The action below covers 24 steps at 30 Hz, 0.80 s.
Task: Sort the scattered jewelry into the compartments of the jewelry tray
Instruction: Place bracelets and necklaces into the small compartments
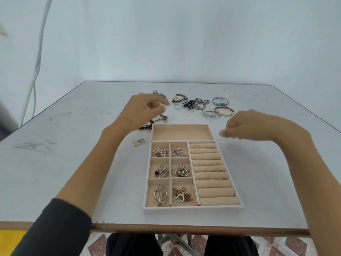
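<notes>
A person's left hand point(145, 108), fingers loosely spread, hovers over a chain point(155, 121) just beyond the tray point(191, 207). Bracelets point(220, 106) lie ahead of the right hand point(245, 126), fingers curled together; whether it pinches anything cannot be told. Best lifted singly, then lowered into the long compartment point(182, 133).

both hands point(145, 108) point(247, 126) hover over the part-filled jewelry tray point(191, 207) on the table point(73, 163).

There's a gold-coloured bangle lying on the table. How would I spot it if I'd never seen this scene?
Start at the beige jewelry tray and look past its far right corner to the loose jewelry. The gold bangle is the rightmost piece, just nearer than a beaded silver bracelet. It alone is a plain, smooth gold hoop.
</notes>
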Available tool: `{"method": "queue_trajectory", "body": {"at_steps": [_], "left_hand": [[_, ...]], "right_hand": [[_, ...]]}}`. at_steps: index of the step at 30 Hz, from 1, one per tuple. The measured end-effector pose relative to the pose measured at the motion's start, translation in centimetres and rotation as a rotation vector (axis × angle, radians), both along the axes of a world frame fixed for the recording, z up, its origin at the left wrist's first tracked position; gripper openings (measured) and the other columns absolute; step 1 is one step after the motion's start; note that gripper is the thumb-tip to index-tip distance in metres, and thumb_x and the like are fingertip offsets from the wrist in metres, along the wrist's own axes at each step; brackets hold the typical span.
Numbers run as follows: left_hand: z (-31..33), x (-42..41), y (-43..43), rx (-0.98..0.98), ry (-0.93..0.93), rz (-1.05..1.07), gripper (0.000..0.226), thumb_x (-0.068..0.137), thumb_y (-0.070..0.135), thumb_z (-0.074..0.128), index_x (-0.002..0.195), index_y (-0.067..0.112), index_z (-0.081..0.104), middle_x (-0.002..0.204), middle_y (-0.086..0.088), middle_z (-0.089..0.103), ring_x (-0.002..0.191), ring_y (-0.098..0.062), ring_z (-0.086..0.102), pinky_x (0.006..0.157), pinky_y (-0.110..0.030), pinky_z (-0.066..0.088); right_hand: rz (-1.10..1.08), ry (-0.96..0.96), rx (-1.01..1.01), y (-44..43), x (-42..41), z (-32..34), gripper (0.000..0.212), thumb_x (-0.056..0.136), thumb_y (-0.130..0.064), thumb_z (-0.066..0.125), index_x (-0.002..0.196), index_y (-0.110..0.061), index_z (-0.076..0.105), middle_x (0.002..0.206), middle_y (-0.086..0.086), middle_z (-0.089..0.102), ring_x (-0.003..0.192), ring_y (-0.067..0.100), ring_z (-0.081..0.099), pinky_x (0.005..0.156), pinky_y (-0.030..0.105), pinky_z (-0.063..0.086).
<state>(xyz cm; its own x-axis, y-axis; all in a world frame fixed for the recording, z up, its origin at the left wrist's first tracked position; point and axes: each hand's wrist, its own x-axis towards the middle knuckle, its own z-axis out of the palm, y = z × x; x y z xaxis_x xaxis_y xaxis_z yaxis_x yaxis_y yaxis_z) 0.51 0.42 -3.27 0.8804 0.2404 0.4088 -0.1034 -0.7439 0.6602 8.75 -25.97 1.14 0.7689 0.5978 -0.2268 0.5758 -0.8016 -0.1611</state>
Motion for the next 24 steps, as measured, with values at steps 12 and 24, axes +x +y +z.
{"method": "queue_trajectory", "body": {"at_steps": [12, 24], "left_hand": [[-2.5, 6.4, 1.1, 0.289, 0.19, 0.285, 0.02, 0.082, 0.05, 0.063, 0.094, 0.036, 0.071, 0.097, 0.01, 0.065, 0.1, -0.016, 0.057, 0.091, -0.035, 0.039], [-3.3, 6.8, 1.0, 0.377, 0.197, 0.286, 0.024, 0.083, 0.051, 0.064, 0.099, 0.034, 0.069, 0.104, 0.01, 0.065, 0.112, -0.018, 0.047, 0.107, -0.044, 0.027]], "right_hand": [[-0.119, -0.177, 0.302, 10.0, 7.3, -3.5, 0.018, 0.079, -0.013, 0.064, 0.093, -0.02, 0.073, 0.1, 0.005, 0.067, 0.095, 0.026, 0.062, 0.072, 0.029, 0.039], [-0.221, -0.253, 0.316, 13.1, 10.3, -5.6, 0.029, 0.075, -0.024, 0.074, 0.1, -0.011, 0.068, 0.102, 0.01, 0.067, 0.095, 0.031, 0.063, 0.072, 0.029, 0.043]]}}
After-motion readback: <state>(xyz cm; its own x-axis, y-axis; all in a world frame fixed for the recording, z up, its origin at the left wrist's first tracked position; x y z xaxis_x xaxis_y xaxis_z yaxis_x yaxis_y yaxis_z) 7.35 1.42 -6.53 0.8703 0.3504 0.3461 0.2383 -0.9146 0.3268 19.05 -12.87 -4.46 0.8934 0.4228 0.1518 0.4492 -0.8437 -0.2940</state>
